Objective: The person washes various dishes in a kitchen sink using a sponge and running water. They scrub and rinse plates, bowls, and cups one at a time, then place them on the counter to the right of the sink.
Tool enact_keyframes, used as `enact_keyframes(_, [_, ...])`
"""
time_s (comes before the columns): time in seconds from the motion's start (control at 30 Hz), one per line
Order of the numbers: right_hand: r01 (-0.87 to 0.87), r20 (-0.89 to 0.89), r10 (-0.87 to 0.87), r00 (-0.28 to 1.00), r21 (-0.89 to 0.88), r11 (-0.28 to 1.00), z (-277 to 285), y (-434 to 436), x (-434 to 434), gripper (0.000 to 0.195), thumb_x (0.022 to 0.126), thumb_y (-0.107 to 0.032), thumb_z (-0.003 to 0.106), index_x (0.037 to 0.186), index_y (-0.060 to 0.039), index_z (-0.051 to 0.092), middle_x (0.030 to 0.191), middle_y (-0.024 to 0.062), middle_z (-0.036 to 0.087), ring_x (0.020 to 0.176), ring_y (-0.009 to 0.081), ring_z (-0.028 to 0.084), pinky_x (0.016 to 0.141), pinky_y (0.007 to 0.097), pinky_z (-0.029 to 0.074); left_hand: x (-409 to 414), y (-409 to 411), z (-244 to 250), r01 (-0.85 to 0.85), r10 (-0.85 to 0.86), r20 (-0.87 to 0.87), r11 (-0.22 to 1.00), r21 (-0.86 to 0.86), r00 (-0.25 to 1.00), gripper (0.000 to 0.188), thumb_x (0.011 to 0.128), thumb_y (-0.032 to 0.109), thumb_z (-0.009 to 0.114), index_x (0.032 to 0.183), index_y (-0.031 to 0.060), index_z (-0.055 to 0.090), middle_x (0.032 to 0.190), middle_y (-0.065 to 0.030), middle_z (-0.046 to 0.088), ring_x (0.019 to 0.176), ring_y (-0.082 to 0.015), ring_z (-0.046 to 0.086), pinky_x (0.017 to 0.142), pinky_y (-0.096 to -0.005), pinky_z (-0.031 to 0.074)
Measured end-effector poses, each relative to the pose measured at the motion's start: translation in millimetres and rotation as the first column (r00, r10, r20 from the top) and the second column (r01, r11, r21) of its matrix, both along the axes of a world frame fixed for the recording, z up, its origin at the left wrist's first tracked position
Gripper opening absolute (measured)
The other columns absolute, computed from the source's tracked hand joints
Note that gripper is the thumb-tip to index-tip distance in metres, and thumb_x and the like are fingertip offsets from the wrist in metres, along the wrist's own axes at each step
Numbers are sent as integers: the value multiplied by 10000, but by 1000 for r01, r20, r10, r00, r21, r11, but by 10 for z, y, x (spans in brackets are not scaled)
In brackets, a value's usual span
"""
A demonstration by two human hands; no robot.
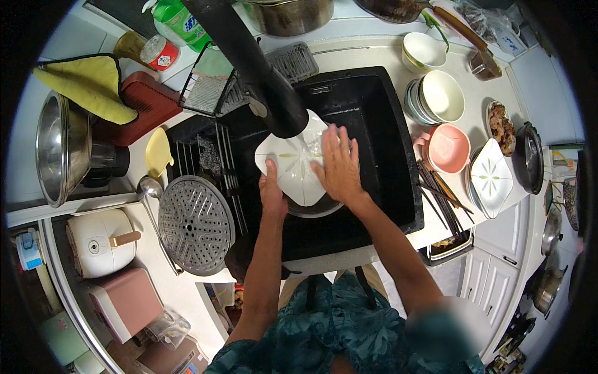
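Note:
A white square plate [296, 184] with rounded corners and a green petal pattern is held over the black sink [392, 187]. My left hand [273, 192] grips its left edge, thumb on top. My right hand [343, 168] lies flat on the plate's right side, fingers apart and slightly blurred. The plate's surface looks wet and shiny. Beneath it, the rim of a round metal bowl [310, 212] shows; the rest of the bowl is hidden. A thick black faucet [280, 103] comes down over the plate's far part and covers some of it.
Right of the sink stand stacked bowls [441, 96], a pink cup [448, 148], chopsticks [444, 198] and stacked plates [491, 170]. To the left are a perforated steamer plate [196, 224], a ladle [150, 187] and a metal basin [58, 149]. A dish soap bottle [182, 23] stands behind.

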State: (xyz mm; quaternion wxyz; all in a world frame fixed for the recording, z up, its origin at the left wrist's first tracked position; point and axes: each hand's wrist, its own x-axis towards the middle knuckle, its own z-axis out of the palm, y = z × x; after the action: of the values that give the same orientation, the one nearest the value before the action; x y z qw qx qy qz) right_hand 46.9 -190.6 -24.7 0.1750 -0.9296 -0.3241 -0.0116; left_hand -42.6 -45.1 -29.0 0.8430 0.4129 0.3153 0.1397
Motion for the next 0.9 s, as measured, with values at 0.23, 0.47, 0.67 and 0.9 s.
enact_keyframes(0.23, [-250,-36,251,967,34,968,-86,64,10,664,965,-455,366,1449,-16,251,1521,205,178,1409,388,136,1128,505,135,-4,117,170,2,0,-232,1000,5,973,519,947,424,515,1241,-3,508,1140,-128,613,1002,-230,620,866,-356,505])
enact_keyframes(0.47, [-396,-563,427,707,185,899,92,-121,-468,671,954,-551,323,1458,-110,280,1516,178,221,1388,408,198,1122,506,175,26,276,19,71,-25,-402,992,101,915,482,921,344,573,1225,-25,510,1088,-141,625,936,-248,632,784,-372,514])
enact_keyframes(0.67, [-451,-482,480,733,183,874,175,-328,-268,473,915,-297,557,1333,-98,460,1355,104,488,1180,342,518,986,427,435,-25,515,-55,307,-309,-434,949,-77,846,531,907,415,554,1207,-21,516,1091,-183,614,988,-286,630,730,-425,551])
enact_keyframes(0.9, [90,-766,321,557,440,893,368,-252,-115,244,889,-114,590,1097,15,587,1028,176,632,890,220,646,774,334,506,246,305,120,375,-247,-503,912,169,828,542,908,442,532,1203,-13,538,1061,-142,581,935,-265,605,739,-394,525])
